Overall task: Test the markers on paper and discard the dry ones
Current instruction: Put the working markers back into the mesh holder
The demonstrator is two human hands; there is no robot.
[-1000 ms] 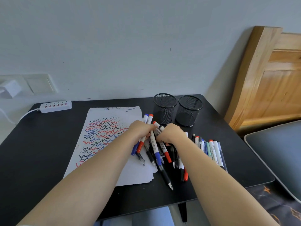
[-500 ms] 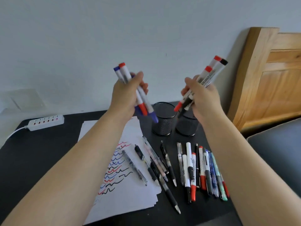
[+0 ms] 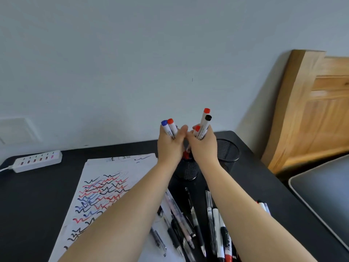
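My left hand (image 3: 170, 146) grips two white markers (image 3: 169, 128), one blue-capped and one red-capped, caps up. Touching it on the right, my right hand (image 3: 204, 148) grips three white markers (image 3: 204, 123) with red and black caps. Both bundles stand upright over the left black mesh cup (image 3: 187, 171), their lower ends hidden behind my hands. White paper (image 3: 105, 190) covered with black, red and blue squiggles lies on the black table (image 3: 34, 197). Several loose pens and markers (image 3: 196, 224) lie between and under my forearms.
A second black mesh cup (image 3: 227, 154) stands just right of the first. A white power strip (image 3: 37, 161) sits at the table's back left. A wooden headboard (image 3: 309, 110) and grey cushion (image 3: 324, 191) lie to the right. A wall runs behind the table.
My hands lifted two bundles of markers off the table, spread apart in the air, then came together and lowered over the left mesh cup.
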